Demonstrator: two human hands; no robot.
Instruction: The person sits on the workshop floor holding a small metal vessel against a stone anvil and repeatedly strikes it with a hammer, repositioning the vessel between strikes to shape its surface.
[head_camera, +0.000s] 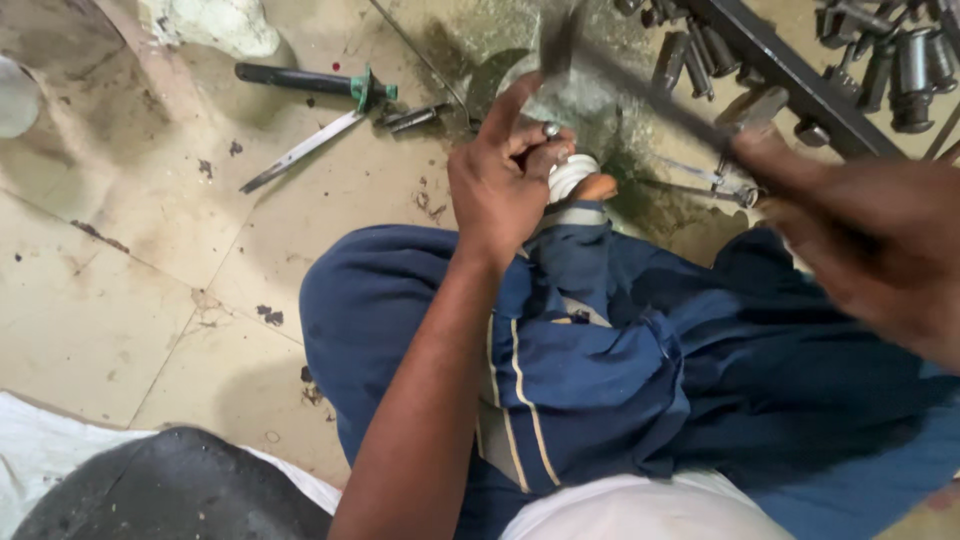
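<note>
My left hand (505, 180) grips a small white ribbed cylindrical part (572, 176) held against my knee, with a ring on one finger. My right hand (865, 235) is blurred at the right and holds a long dark hammer-like tool (640, 85) raised over the white part; its head is smeared by motion near the top centre. I sit on the floor in blue trousers (620, 370).
A green-handled tool (310, 82) and a flat metal blade (300, 152) lie on the stained tiled floor (150, 250) at upper left. Several metal sockets and bolts (900, 60) sit by a dark metal bar (790, 75) at upper right. A dark rounded object (170, 490) is at lower left.
</note>
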